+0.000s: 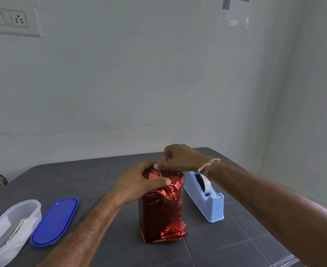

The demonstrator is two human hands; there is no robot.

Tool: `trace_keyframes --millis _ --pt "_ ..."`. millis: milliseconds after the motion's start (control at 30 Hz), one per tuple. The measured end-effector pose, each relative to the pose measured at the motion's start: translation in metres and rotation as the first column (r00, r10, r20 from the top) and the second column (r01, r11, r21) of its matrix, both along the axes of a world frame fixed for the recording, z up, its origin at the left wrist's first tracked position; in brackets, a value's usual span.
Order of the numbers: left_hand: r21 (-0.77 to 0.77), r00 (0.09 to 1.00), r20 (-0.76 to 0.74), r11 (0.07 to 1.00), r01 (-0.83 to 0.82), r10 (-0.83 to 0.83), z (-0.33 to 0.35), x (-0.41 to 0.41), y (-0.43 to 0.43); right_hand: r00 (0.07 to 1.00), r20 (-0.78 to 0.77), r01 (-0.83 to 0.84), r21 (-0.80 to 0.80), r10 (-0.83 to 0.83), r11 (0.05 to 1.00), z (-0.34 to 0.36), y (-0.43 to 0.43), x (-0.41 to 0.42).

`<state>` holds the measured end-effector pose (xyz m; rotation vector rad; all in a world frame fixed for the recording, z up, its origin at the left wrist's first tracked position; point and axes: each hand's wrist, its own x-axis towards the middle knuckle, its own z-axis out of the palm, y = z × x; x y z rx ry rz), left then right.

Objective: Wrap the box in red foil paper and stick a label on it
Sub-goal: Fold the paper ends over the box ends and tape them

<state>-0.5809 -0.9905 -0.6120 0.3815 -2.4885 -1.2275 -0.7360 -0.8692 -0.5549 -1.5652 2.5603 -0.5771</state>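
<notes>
Under the pinching right hand (pixel 180 158) and inside the curled left hand (pixel 139 183) stands a box in crinkled red foil paper (pixel 162 212); released, its top fold may spring open.

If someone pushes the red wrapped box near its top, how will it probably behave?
The box stands tall on a narrow end, so a push up high would likely tip it. Its foil looks glossy and crinkled, so it is probably slippery and easily dented. The left hand grips its top, which should steady it.
</notes>
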Motion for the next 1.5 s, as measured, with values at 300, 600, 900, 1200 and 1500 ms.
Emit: trace_keyframes --millis 300,600,900,1200,1500 --pt "0.011 0.998 0.038 0.998 0.054 -0.054 0.012 0.008 0.005 0.945 0.183 -0.185 -0.383 0.271 0.905 -0.033 0.074 0.002" --pt "-0.214 0.998 -0.064 0.977 -0.011 -0.003 0.009 0.022 0.001 0.952 -0.158 -0.295 -0.237 0.263 0.926 -0.054 0.079 -0.005" --pt "-0.452 0.937 -0.332 0.854 -0.257 0.106 -0.005 0.03 0.015 0.986 -0.048 -0.16 -0.546 0.16 0.822 -0.066 0.064 0.009" --pt "-0.276 0.884 -0.431 0.907 -0.318 0.179 -0.006 0.031 0.031 0.993 -0.021 -0.092 -0.749 0.116 0.656 -0.081 0.063 0.024" --pt "-0.199 0.879 -0.434 0.931 -0.305 0.195 0.004 0.032 0.043 0.985 0.095 -0.001 -0.834 0.145 0.552 -0.086 0.061 0.044"
